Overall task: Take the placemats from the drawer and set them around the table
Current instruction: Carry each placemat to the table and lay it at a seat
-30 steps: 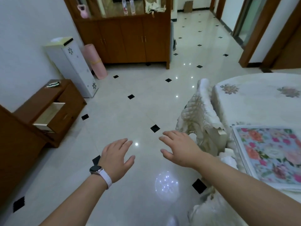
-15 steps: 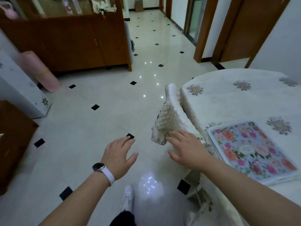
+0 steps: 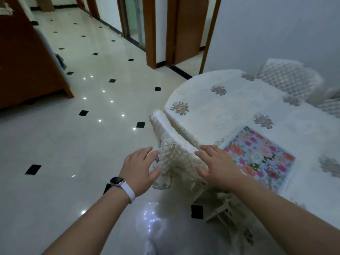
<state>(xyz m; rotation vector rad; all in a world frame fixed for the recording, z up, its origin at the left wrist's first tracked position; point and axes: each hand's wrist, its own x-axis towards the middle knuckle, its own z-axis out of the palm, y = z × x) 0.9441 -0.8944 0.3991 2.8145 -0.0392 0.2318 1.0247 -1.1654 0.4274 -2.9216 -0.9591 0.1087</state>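
Gleaming tiled floor, floral placemat on table

The placemat is printed with pink, orange and white flowers on pale blue and edged in white. The white tablecloth is dotted with grey-brown flower motifs. The chair cover is quilted in cream. The floor is tiled in cream with small black squares. The cabinet is finished in reddish brown.

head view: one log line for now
left hand open | right hand open | floral placemat on table | covered chair beside table
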